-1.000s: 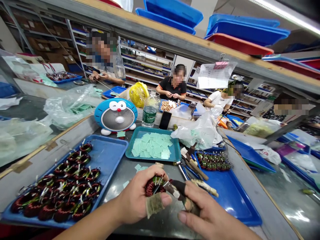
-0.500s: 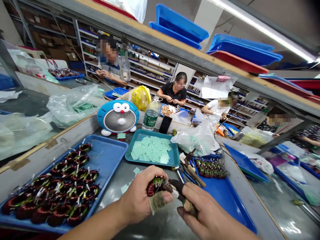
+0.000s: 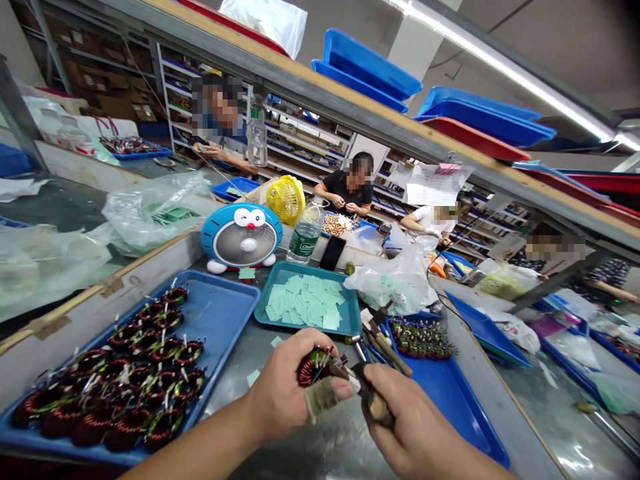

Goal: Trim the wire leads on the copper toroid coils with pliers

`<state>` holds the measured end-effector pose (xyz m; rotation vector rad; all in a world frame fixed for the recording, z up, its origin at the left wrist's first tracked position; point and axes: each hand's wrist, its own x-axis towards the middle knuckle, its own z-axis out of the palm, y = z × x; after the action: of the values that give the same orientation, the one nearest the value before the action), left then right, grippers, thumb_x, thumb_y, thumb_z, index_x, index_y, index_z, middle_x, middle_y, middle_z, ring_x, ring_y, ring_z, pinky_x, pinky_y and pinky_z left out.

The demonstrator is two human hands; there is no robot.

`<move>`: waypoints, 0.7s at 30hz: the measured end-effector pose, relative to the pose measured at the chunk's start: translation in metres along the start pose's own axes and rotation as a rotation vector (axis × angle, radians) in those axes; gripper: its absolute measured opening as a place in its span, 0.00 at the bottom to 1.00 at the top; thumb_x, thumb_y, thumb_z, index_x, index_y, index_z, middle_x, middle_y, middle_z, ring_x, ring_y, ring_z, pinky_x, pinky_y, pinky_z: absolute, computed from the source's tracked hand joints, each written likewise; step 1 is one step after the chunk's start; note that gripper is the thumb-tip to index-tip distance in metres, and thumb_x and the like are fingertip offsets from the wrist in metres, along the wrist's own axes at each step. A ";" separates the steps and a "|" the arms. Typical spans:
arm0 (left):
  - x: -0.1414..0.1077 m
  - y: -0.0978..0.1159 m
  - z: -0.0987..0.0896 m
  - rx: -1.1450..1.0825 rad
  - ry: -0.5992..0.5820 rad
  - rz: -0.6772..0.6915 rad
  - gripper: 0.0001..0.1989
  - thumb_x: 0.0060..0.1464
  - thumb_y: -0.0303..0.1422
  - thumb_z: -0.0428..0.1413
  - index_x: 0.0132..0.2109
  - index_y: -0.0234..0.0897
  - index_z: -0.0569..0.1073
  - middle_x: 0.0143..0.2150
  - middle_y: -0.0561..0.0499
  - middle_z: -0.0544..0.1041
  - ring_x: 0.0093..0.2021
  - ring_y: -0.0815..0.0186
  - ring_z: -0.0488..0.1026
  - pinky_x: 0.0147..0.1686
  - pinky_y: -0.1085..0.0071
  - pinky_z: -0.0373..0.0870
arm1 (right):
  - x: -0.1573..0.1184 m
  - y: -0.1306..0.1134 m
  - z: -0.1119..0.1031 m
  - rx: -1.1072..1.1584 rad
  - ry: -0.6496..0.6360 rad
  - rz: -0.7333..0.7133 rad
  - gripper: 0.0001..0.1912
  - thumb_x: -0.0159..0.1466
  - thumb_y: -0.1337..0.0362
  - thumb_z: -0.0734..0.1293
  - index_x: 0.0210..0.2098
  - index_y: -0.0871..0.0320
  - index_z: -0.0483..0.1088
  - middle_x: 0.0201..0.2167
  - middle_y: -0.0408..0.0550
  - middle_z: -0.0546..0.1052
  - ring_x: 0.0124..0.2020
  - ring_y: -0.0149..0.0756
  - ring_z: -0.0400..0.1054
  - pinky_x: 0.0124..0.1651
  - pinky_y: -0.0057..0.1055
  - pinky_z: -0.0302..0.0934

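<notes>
head view, lower centre: my left hand [image 3: 285, 380] has its fingers clamped on a copper-wound toroid coil [image 3: 313, 368]; my right hand [image 3: 415, 427], fingers closed on a wrapped-handle tool [image 3: 367, 393], stays at the coil, barely shifted.

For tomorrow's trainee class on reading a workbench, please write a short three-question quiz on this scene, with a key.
1. True or false: the left hand holds a copper coil.
2. Multiple choice: what fills the teal tray? A coils, B green paper squares, C bottles.
3. Short answer: which hand grips the small tool?

Key: 1 true; 2 B; 3 the right hand.
</notes>
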<state>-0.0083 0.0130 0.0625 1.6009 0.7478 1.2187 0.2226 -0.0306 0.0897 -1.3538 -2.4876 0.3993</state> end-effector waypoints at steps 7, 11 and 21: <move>-0.016 0.000 0.009 0.107 0.066 -0.076 0.13 0.55 0.40 0.67 0.42 0.40 0.74 0.35 0.55 0.75 0.33 0.66 0.71 0.35 0.72 0.67 | -0.005 -0.003 0.012 -0.058 0.074 0.050 0.22 0.52 0.76 0.62 0.45 0.52 0.63 0.35 0.45 0.70 0.35 0.41 0.64 0.38 0.34 0.56; -0.020 -0.003 0.011 0.141 0.063 -0.203 0.14 0.58 0.42 0.64 0.42 0.40 0.72 0.33 0.56 0.73 0.31 0.67 0.68 0.32 0.72 0.65 | -0.004 0.002 0.025 -0.075 0.148 0.056 0.16 0.55 0.74 0.62 0.42 0.53 0.63 0.37 0.47 0.70 0.37 0.43 0.64 0.39 0.36 0.56; -0.026 -0.003 -0.001 0.123 -0.040 -0.365 0.21 0.47 0.40 0.71 0.40 0.40 0.68 0.29 0.60 0.66 0.29 0.68 0.61 0.29 0.74 0.59 | -0.020 -0.001 0.031 0.284 0.045 0.219 0.04 0.69 0.66 0.65 0.41 0.52 0.63 0.38 0.43 0.70 0.36 0.37 0.64 0.38 0.32 0.57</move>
<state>-0.0170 -0.0087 0.0505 1.4996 1.0540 0.8885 0.2208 -0.0516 0.0588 -1.4971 -2.1521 0.7299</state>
